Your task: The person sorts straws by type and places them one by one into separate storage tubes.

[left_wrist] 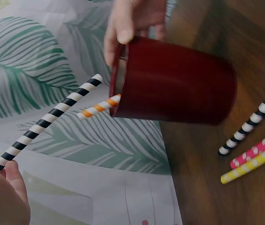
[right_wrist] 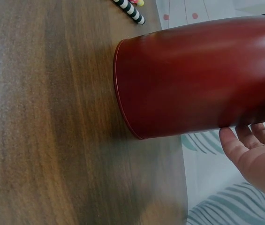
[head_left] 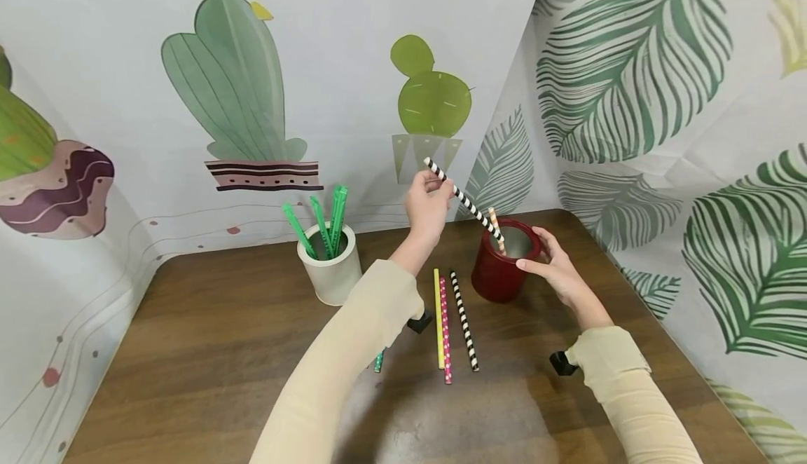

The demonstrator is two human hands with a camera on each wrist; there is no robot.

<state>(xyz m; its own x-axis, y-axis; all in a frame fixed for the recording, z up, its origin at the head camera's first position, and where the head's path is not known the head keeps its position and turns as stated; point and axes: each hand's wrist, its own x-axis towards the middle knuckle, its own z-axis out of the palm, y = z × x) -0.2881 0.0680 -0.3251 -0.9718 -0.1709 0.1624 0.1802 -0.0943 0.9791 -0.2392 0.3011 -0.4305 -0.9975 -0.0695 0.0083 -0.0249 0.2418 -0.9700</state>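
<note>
My left hand (head_left: 430,206) pinches a black-and-white striped paper straw (head_left: 466,201) near its upper end. The straw slants down to the right, its lower end overlapping the red cup's (head_left: 498,273) mouth in the head view. From the left wrist, that end shows just outside the opening. An orange-and-white striped straw (left_wrist: 99,107) stands in the cup and leans out over the rim. With thumb and fingers spread around the rim and side, my right hand (head_left: 555,268) holds the red cup, which stands on the table.
On the wooden table (head_left: 239,352) lie a yellow straw (head_left: 438,317), a pink dotted straw (head_left: 445,331) and another black-and-white straw (head_left: 464,320). A green dotted straw (head_left: 378,362) is mostly hidden under the left sleeve. Several green straws stand in a white cup (head_left: 334,278) at the left.
</note>
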